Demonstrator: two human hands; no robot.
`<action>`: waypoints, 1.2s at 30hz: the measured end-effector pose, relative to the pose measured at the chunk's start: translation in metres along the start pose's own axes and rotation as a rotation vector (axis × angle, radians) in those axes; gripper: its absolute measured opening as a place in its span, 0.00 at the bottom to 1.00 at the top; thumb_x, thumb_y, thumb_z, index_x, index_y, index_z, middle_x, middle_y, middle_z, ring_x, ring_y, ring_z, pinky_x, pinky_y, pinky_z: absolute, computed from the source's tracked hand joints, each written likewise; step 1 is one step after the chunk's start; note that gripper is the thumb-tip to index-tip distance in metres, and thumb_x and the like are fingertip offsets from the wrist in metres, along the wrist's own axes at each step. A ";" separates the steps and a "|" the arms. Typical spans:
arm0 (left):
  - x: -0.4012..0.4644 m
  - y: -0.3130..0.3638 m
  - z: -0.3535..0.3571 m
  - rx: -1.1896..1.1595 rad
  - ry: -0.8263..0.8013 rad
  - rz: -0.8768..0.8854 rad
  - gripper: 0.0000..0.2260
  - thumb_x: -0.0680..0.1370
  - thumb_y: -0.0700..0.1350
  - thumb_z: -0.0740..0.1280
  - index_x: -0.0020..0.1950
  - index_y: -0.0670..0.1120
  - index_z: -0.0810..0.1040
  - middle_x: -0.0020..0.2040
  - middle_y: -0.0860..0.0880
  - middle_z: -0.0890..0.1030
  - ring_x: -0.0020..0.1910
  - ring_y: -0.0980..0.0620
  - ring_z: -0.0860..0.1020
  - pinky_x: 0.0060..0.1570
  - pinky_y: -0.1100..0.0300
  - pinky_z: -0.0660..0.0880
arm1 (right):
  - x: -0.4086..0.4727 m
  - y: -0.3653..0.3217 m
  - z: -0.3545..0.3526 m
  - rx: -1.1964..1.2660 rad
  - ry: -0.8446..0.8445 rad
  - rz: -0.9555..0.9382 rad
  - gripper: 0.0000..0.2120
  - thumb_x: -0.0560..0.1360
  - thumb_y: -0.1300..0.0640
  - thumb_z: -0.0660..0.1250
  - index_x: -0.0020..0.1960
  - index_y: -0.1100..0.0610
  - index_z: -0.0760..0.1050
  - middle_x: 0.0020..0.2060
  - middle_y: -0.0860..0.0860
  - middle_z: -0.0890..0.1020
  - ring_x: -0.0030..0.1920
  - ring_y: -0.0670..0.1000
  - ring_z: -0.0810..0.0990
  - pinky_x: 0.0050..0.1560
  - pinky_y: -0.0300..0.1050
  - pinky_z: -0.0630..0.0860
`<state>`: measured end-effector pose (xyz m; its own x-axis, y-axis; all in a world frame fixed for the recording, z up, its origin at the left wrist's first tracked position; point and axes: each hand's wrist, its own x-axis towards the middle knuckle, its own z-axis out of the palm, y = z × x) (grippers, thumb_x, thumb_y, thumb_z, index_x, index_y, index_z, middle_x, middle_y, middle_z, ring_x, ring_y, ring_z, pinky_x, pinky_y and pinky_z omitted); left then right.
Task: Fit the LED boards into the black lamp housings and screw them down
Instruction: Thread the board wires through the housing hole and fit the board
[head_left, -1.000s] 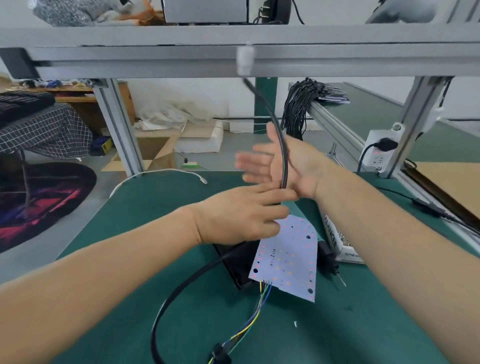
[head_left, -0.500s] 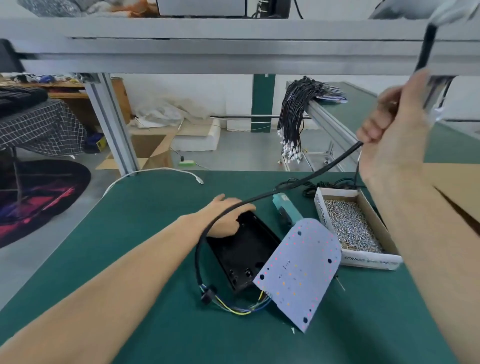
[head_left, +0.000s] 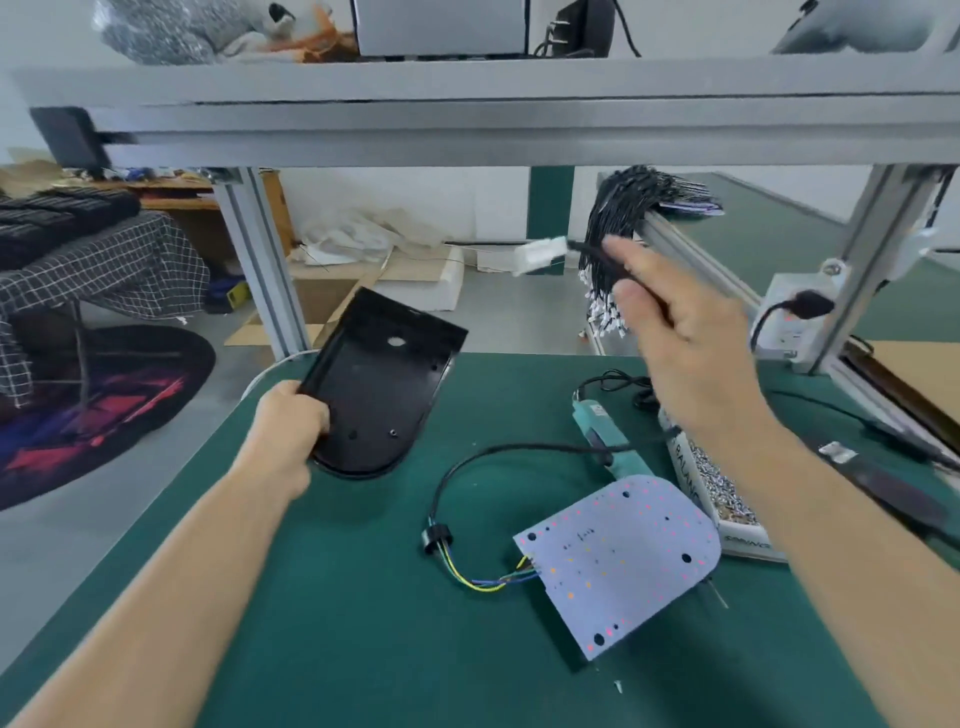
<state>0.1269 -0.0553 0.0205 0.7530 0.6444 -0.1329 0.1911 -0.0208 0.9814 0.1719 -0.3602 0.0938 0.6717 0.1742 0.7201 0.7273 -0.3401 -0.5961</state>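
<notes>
Presently the left hand (head_left: 288, 421) has its grip clenched on the near left edge of the black lamp housing (head_left: 382, 384), holding it tilted with the hollow side facing the camera; its lower rounded end looks to touch the green surface (head_left: 332, 613), though contact cannot be confirmed. The housing holds nothing inside; screw bosses and one oval opening show on its floor.

The right hand (head_left: 685, 332) is raised to the right of that grip, fingers mostly extended, with a black cable (head_left: 597, 254) running from under its fingers and ending in a white connector (head_left: 537, 254). Whether the fingers pinch the cable cannot be told owing to blur.

The LED board (head_left: 623, 556) lies flat on the surface, below the right hand and well apart from the housing, not fitted. Coloured wires (head_left: 483, 579) run from its left edge to a black grommet (head_left: 436, 535) and on into a black lead.

Beside the board, right of it, a cardboard box (head_left: 748, 540) contains loose small screws (head_left: 719, 483). A teal electric screwdriver (head_left: 605, 436) lies just left of the box, above the board.
</notes>
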 end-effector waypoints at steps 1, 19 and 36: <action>-0.009 -0.002 0.006 -0.131 -0.019 -0.036 0.15 0.70 0.25 0.54 0.38 0.44 0.71 0.36 0.46 0.74 0.35 0.46 0.70 0.33 0.59 0.64 | -0.005 -0.001 0.012 -0.053 -0.082 -0.010 0.13 0.80 0.57 0.63 0.62 0.50 0.77 0.43 0.34 0.80 0.39 0.36 0.77 0.45 0.27 0.69; -0.118 0.014 0.078 -0.508 -0.204 0.028 0.18 0.78 0.29 0.58 0.61 0.46 0.78 0.53 0.48 0.84 0.52 0.48 0.80 0.61 0.52 0.74 | -0.010 0.003 0.068 -0.627 0.204 -0.334 0.10 0.74 0.60 0.71 0.55 0.55 0.83 0.28 0.52 0.78 0.25 0.57 0.75 0.23 0.43 0.69; -0.116 -0.012 0.086 -0.124 -0.071 0.577 0.31 0.71 0.23 0.59 0.63 0.55 0.66 0.60 0.61 0.76 0.58 0.66 0.74 0.55 0.75 0.68 | -0.002 -0.016 0.062 0.644 0.041 0.484 0.13 0.80 0.58 0.62 0.41 0.52 0.82 0.21 0.41 0.63 0.23 0.42 0.58 0.23 0.33 0.57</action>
<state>0.0913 -0.1953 0.0124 0.7544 0.5029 0.4219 -0.3332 -0.2603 0.9062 0.1679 -0.2980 0.0800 0.9364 0.1053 0.3349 0.3043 0.2321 -0.9239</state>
